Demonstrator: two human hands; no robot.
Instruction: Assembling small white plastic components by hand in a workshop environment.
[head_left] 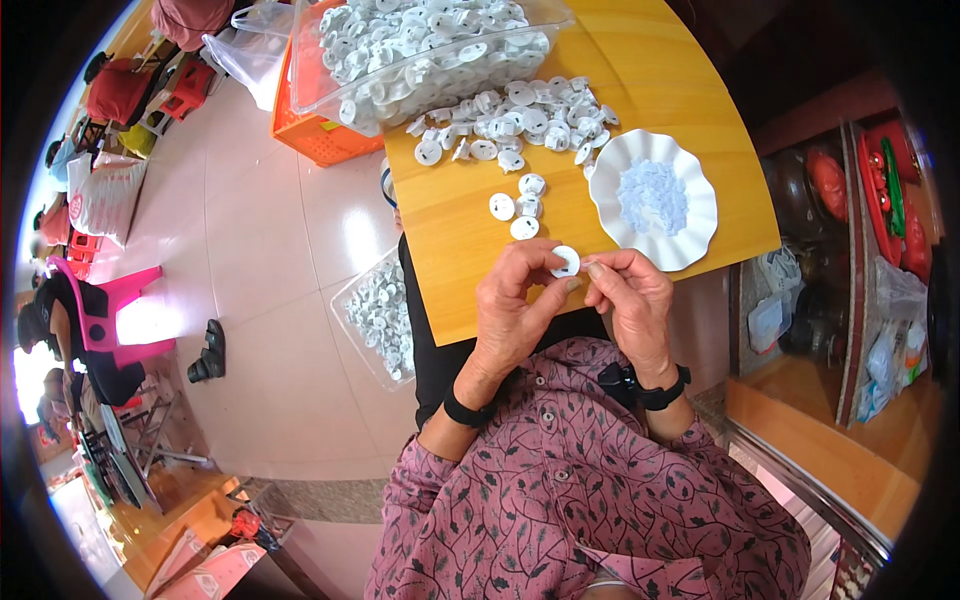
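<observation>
My left hand (515,300) pinches a round white plastic part (566,261) with a dark slot, holding it just above the table's near edge. Close beside it, my right hand (630,295) has thumb and forefinger pressed together at the part's right side; whatever they grip is too small to make out. A white scalloped dish (701,193) stands just beyond my right hand, with small pale bluish pieces (652,197) in it. Several similar white parts (526,207) lie beyond my left hand. Farther back spreads a loose heap of them (535,122).
A clear plastic tub (440,85) full of white parts rests at the far left of the yellow table (450,270), over an orange crate (318,143). Another tub (378,318) of parts sits on the floor at left. Shelves (800,400) stand at right; a pink stool (110,315) at far left.
</observation>
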